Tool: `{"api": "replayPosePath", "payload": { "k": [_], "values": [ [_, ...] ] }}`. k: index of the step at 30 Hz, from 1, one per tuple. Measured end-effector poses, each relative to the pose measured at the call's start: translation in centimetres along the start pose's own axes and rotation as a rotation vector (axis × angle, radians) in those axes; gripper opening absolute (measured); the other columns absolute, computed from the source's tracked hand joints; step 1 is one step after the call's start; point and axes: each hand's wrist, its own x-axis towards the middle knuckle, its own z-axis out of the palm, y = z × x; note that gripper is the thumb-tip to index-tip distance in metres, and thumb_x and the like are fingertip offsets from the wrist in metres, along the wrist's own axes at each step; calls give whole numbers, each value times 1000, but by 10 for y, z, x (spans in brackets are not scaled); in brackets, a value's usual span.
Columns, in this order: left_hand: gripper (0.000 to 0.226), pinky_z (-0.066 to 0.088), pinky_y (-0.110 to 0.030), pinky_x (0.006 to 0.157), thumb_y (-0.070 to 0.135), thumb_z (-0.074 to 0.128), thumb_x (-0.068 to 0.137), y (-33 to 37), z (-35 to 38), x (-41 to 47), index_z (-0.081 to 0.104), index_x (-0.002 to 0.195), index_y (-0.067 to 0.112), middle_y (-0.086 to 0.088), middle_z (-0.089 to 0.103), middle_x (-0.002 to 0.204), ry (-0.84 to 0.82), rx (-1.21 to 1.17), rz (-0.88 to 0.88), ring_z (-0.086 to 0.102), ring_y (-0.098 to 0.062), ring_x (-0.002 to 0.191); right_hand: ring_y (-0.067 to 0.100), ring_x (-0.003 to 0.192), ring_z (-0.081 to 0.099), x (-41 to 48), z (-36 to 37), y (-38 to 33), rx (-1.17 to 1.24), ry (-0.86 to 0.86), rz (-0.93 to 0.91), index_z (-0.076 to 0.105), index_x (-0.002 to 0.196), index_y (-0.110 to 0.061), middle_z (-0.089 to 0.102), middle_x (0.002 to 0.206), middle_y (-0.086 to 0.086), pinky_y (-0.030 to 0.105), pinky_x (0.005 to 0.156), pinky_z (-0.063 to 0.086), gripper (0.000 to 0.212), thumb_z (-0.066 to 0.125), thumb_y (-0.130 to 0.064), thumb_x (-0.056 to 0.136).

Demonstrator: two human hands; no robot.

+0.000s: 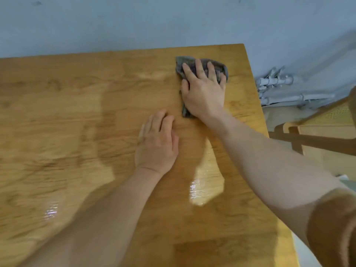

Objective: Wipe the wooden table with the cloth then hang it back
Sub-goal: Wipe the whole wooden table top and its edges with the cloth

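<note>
Cloth [200, 63] upper right of frame, near worktop [77, 116] far corner, under right hand [204, 89], fingers spread, pressing. Left hand [157, 143] flat, fingers together. Keep even pressure, overlap strokes w/ grain.

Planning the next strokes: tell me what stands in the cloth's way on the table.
Only the left hand, flat on the wooden table nearer and left of the gray cloth, which the right hand presses near the far right corner. Where it hangs is not in view.
</note>
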Motion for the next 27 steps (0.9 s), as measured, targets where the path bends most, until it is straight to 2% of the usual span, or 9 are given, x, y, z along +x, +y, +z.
{"api": "replayPosePath", "payload": {
  "k": [4, 8, 11, 15, 17, 21, 23, 25, 27],
  "values": [
    [39, 41, -46, 100, 23, 35, 88, 0, 0, -5, 55, 118, 10, -9, 52, 133, 14, -22, -2, 50, -32, 119, 26, 144, 30, -73, 0, 12, -30, 42, -236, 44, 144, -33, 38, 154, -3, 52, 114, 21, 47, 32, -42, 99],
    [30, 41, -45, 100, 19, 38, 87, -1, 0, -4, 54, 110, 10, -9, 52, 133, 26, -40, 1, 50, -31, 118, 20, 144, 31, -166, -3, 35, 1, -81, -456, 46, 143, -29, 39, 153, -5, 49, 115, 24, 47, 41, -36, 97],
    [29, 41, -44, 99, 19, 39, 85, 0, -1, 0, 54, 107, 9, -11, 53, 132, 17, -22, 3, 51, -31, 117, 18, 142, 34, -116, -5, 48, -4, -75, -547, 49, 141, -27, 42, 151, -7, 46, 112, 28, 47, 40, -33, 95],
    [31, 44, -46, 98, 24, 35, 85, 2, -2, -1, 52, 108, 11, -10, 51, 132, -14, 11, -3, 50, -30, 118, 18, 144, 29, 1, -7, 12, 4, -22, -278, 43, 145, -27, 36, 155, -6, 48, 114, 23, 50, 31, -35, 97],
    [32, 45, -48, 96, 26, 34, 85, 2, -3, -1, 50, 109, 13, -10, 51, 132, -18, 24, 0, 50, -29, 118, 19, 147, 22, 43, -4, -17, -25, -19, -247, 36, 148, -30, 30, 158, -7, 47, 117, 17, 52, 27, -39, 98],
    [33, 45, -48, 95, 25, 35, 85, 1, -1, 2, 50, 110, 12, -10, 52, 132, -20, 31, 11, 50, -30, 120, 22, 148, 18, 72, 4, -58, -48, -39, -337, 31, 148, -40, 24, 160, -7, 53, 117, 12, 51, 24, -46, 98],
    [34, 44, -49, 96, 26, 36, 84, 2, -1, -2, 50, 112, 12, -11, 52, 132, -25, 42, 24, 49, -31, 121, 21, 148, 18, 57, 3, -64, -75, -76, -477, 33, 147, -42, 23, 160, -8, 52, 117, 13, 48, 26, -46, 99],
    [35, 44, -50, 96, 26, 36, 84, 1, -1, -2, 49, 113, 11, -12, 51, 131, -32, 58, 32, 48, -32, 121, 18, 147, 19, 30, 0, -53, -73, -116, -623, 35, 146, -42, 25, 159, -10, 49, 116, 14, 47, 28, -45, 100],
    [36, 44, -50, 97, 27, 35, 85, 0, -1, -1, 49, 114, 10, -13, 51, 131, -34, 79, 32, 47, -33, 121, 16, 147, 22, 9, -4, -21, -38, -120, -631, 38, 145, -39, 29, 158, -10, 46, 116, 16, 47, 28, -44, 99]
  ]
}}
